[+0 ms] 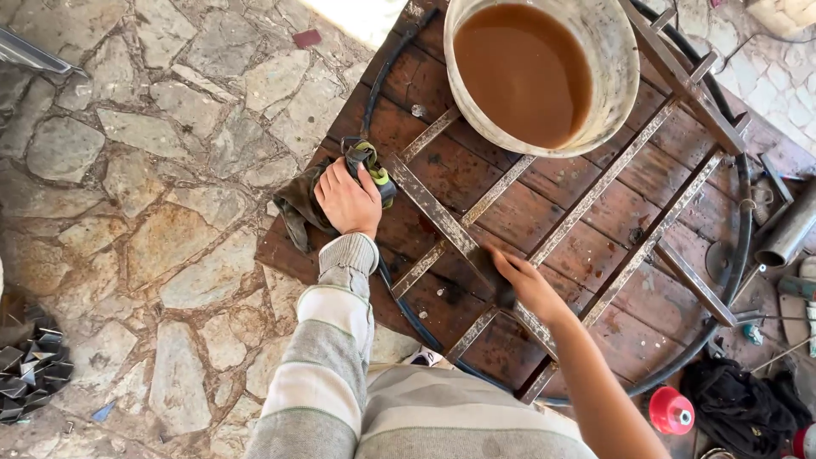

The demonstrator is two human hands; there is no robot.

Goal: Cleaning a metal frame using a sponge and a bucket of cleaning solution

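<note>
Left fingers (pixel 367 176) are pressed flat on a dirty rag (pixel 308 202) at the near-left edge of the round wooden panel (pixel 595 246), right fingers (pixel 501 270) curled down onto a metal strip (pixel 442 223) near its middle. That one bucket (pixel 544 72) of brown water sits at the panel's far edge, so a hard push could probably slosh it. One rag, one bucket, two hands, one red spool (pixel 671 410) below the panel.

A bucket (pixel 544 72) of brown water blocks the far side of the metal frame (pixel 595 195); bare wooden counter (pixel 595 255) between its bars lies open, tools (pixel 790 255) crowding the right edge
</note>
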